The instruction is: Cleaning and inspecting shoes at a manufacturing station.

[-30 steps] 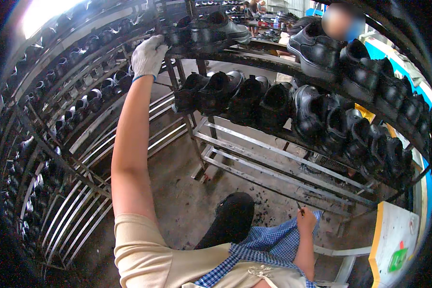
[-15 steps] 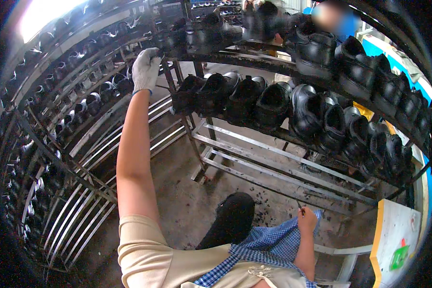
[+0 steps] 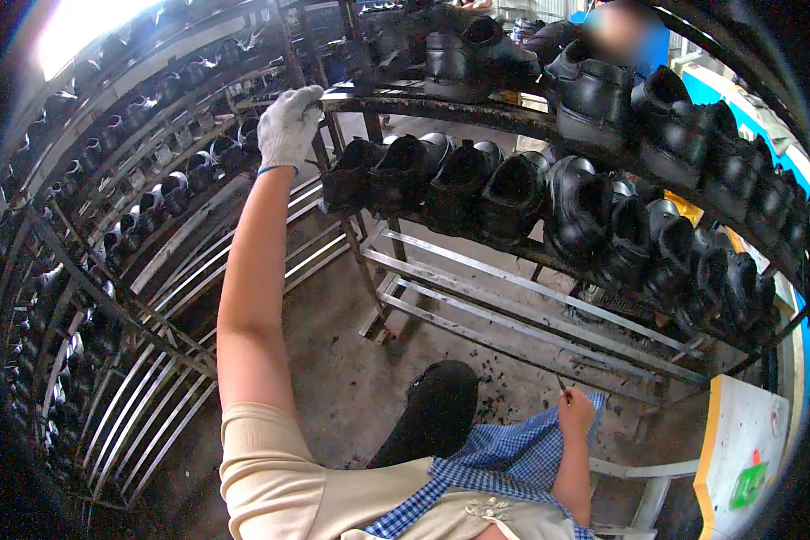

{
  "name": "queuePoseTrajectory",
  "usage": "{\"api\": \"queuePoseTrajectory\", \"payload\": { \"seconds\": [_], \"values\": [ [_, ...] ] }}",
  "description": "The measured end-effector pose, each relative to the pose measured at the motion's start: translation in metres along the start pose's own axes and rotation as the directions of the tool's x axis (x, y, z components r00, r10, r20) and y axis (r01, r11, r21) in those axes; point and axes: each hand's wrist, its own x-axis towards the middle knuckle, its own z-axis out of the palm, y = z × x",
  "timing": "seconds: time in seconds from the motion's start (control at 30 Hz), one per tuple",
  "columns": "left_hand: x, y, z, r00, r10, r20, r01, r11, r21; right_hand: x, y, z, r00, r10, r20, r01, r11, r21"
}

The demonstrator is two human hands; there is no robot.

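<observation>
Both hands are busy: the gloved left hand [image 3: 290, 126] is reaching up and gripping the dark metal rack rail [image 3: 396, 104], while the bare right hand [image 3: 576, 414] is pinching a thin tool [image 3: 561, 386] low down. Black shoes [image 3: 513, 193] are sitting in rows just beside the left hand, above the concrete floor [image 3: 351, 378].

metal rack [image 3: 513, 310] | tiers: two | load: black shoes [image 3: 513, 189] in rows

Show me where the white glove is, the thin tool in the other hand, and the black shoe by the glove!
White glove [image 3: 288, 126], head view: back of the left hand.
Thin tool [image 3: 560, 385], head view: its shaft above the right hand's fingers.
Black shoe [image 3: 349, 175], head view: its upper.
</observation>
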Motion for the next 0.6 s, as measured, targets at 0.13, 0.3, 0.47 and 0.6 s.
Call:
{"api": "queuePoseTrajectory", "payload": {
  "seconds": [0.13,0.3,0.47,0.6],
  "values": [
    [-0.011,0.004,0.012,0.997,-0.073,-0.02,0.072,0.996,-0.048,0.0,-0.003,-0.005,1.0,-0.015,0.0,0.015,1.0,0.022],
    [-0.018,0.044,0.012,0.992,-0.047,-0.119,0.018,0.972,-0.234,0.0,0.0,-0.004,1.0,-0.006,0.023,0.006,1.0,-0.016],
    [-0.006,0.106,-0.008,0.995,0.053,-0.079,-0.085,0.87,-0.486,0.0,0.011,0.012,0.998,-0.031,-0.06,0.037,0.994,0.102],
    [0.019,0.145,0.001,0.957,0.263,-0.126,-0.29,0.901,-0.323,0.0,0.004,0.003,1.0,0.006,0.014,-0.006,1.0,0.024]
  ]
}}
